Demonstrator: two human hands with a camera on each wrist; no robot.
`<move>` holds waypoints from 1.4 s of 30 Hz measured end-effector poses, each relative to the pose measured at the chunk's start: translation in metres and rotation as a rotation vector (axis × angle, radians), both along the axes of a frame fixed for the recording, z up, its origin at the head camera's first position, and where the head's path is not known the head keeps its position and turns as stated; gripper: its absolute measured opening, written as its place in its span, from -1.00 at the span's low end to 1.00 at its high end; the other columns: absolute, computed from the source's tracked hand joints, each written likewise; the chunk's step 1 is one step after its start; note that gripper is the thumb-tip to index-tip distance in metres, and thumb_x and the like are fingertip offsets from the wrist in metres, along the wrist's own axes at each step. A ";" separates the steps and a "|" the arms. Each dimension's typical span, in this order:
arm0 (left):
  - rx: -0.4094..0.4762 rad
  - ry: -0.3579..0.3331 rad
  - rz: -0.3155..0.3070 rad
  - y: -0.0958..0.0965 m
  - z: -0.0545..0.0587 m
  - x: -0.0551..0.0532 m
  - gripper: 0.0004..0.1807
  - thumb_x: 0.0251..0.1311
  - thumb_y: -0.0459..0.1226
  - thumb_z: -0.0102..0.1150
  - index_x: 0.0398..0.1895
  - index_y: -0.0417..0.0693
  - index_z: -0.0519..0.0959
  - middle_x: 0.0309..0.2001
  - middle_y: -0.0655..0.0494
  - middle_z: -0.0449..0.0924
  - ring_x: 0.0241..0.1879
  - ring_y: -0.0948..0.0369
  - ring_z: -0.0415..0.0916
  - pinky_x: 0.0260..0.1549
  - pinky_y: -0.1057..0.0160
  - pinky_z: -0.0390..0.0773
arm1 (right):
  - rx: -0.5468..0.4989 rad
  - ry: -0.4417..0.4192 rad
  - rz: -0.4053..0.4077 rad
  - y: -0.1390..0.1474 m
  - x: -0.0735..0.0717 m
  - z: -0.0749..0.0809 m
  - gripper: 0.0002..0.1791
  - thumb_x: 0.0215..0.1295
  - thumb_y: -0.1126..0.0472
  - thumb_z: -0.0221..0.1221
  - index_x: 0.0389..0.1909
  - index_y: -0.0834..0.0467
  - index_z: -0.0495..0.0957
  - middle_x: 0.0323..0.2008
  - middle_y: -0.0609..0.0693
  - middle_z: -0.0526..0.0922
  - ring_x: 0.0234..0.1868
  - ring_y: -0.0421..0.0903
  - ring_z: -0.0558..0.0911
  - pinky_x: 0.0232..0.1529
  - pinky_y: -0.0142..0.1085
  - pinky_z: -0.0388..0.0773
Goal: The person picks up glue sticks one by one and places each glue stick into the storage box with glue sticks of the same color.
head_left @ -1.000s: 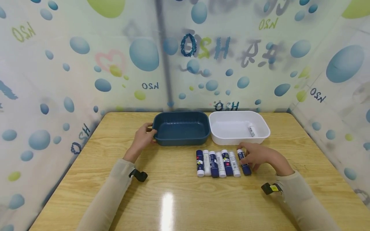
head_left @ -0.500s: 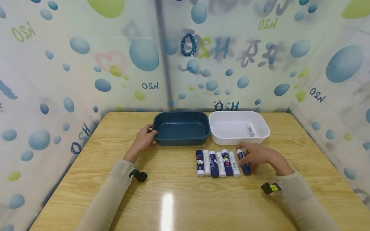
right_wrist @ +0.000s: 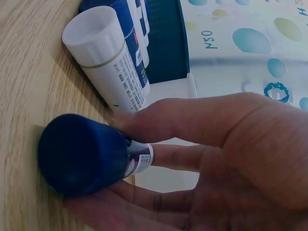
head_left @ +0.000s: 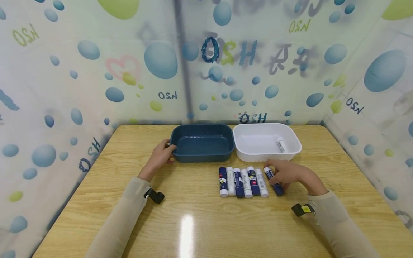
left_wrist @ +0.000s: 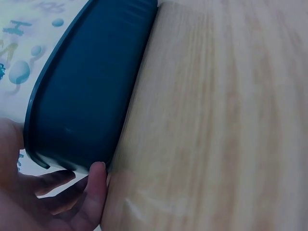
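Observation:
My right hand (head_left: 285, 171) holds a dark blue glue stick (head_left: 273, 182) with a white end. Thumb and fingers lie on either side of it in the right wrist view, its blue end (right_wrist: 72, 154) towards the camera. It lies slanted at the right of a row of several blue and white glue sticks (head_left: 246, 182), the closest a white glue stick (head_left: 262, 183). My left hand (head_left: 159, 154) grips the left end of a dark blue basin (head_left: 203, 158), thumb over the rim and fingers against the outside of the end wall (left_wrist: 72, 144).
Right beside the blue basin stands a white basin (head_left: 255, 157) with one white glue stick (head_left: 280, 144) inside. Both are at the back of the wooden table (head_left: 155, 222), close to a patterned wall (head_left: 206, 89).
The glue stick under my right hand has turned a little, its blue end shifting to the right, away from the row. My left hand and both basins stay put.

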State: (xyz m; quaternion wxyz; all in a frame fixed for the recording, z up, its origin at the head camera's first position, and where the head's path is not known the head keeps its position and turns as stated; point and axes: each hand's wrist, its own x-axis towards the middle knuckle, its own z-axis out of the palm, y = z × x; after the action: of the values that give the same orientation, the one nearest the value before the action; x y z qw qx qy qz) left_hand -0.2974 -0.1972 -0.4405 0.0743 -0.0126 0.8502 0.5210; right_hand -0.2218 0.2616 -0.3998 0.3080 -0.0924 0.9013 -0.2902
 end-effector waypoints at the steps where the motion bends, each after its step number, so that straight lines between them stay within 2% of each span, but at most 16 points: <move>1: 0.001 -0.004 -0.001 -0.001 0.000 -0.001 -0.38 0.53 -0.10 -0.08 0.55 -0.16 0.23 0.07 -0.22 0.50 -0.22 0.13 0.55 -0.34 0.21 0.76 | 0.002 0.002 0.001 0.000 0.000 0.000 -0.35 0.33 0.23 0.33 0.40 0.15 0.34 -0.08 0.23 0.55 -0.29 0.01 0.66 -0.36 -0.15 0.76; 8: 0.002 -0.014 -0.011 -0.002 0.000 -0.005 -0.35 0.53 -0.07 -0.06 0.58 -0.14 0.20 0.09 -0.21 0.49 -0.19 0.12 0.52 -0.33 0.21 0.76 | 0.004 0.015 0.003 0.001 0.000 0.005 -0.31 0.34 0.19 0.32 0.44 0.14 0.30 -0.10 0.21 0.55 -0.30 0.01 0.65 -0.38 -0.17 0.75; 15: -0.004 -0.011 -0.012 -0.005 0.002 -0.004 -0.35 0.53 -0.07 -0.07 0.58 -0.14 0.20 0.12 -0.23 0.50 -0.19 0.12 0.54 -0.31 0.22 0.76 | -0.054 0.070 0.030 -0.003 0.001 0.015 -0.35 0.37 0.22 0.29 0.42 0.21 0.29 -0.18 0.19 0.53 -0.35 -0.02 0.63 -0.39 -0.19 0.74; 19: -0.003 -0.012 -0.018 -0.006 0.002 -0.004 -0.35 0.54 -0.07 -0.07 0.58 -0.14 0.19 0.12 -0.23 0.50 -0.19 0.12 0.54 -0.30 0.21 0.76 | -0.071 0.074 0.021 -0.005 0.001 0.019 -0.34 0.38 0.22 0.29 0.44 0.21 0.29 -0.21 0.17 0.52 -0.35 -0.03 0.64 -0.37 -0.17 0.75; 32: 0.013 -0.027 -0.010 -0.006 0.001 -0.008 -0.36 0.54 -0.07 -0.05 0.57 -0.15 0.21 0.15 -0.24 0.50 -0.22 0.14 0.54 -0.32 0.24 0.75 | -0.128 0.088 0.039 -0.010 0.002 0.029 -0.35 0.43 0.20 0.26 0.46 0.16 0.26 -0.16 0.18 0.53 -0.30 -0.04 0.65 -0.30 -0.16 0.77; 42: 0.020 -0.051 -0.012 -0.003 0.003 -0.004 -0.37 0.54 -0.09 -0.04 0.55 -0.17 0.23 0.16 -0.25 0.49 -0.24 0.15 0.53 -0.33 0.23 0.75 | -0.193 0.093 0.103 -0.019 0.002 0.035 -0.36 0.42 0.17 0.28 0.44 0.16 0.28 -0.14 0.16 0.55 -0.23 -0.04 0.64 -0.28 -0.10 0.78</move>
State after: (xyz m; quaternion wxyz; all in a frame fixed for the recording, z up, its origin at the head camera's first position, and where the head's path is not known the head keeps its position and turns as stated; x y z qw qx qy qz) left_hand -0.3013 -0.2002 -0.4380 0.0990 -0.0200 0.8429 0.5286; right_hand -0.2194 0.2423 -0.3652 0.2697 -0.1810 0.8767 -0.3548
